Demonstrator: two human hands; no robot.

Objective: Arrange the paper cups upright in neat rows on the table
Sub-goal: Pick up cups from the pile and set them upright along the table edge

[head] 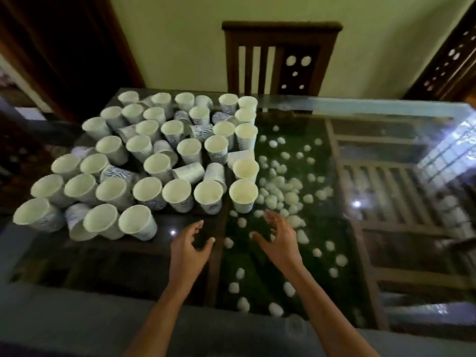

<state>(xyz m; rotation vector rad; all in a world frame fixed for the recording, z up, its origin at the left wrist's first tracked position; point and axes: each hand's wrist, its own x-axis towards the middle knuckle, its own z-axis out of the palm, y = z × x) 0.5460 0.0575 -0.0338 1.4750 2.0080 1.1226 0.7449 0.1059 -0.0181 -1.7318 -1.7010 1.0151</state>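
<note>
On the left half of a glass-topped table, seen from above by the head camera, stands a dense group of paper cups. A dark wooden chair with a slatted, pierced back stands at the far edge, against a pale wall.

The cups are alike: plain off-white inside, with a blue wavy print on a white outer wall, and wider at the rim than at the base. Most stand upright with their mouths open to the camera. They form rough rows, straightest along the near side and down the right-hand edge of the group. Several cups lie tipped on their sides between the upright ones, for example one near the middle and another at the near left corner. The far rows are crowded and uneven.

Beneath the glass, to the right of the cups, white pebbles lie scattered over a green bed.

Both bare forearms reach in from the near edge. The left hand is over the glass just in front of the nearest row, fingers spread and gently curved, grasping nothing. The right hand is likewise released, fingers apart, near the corner cup but not touching it.
</note>
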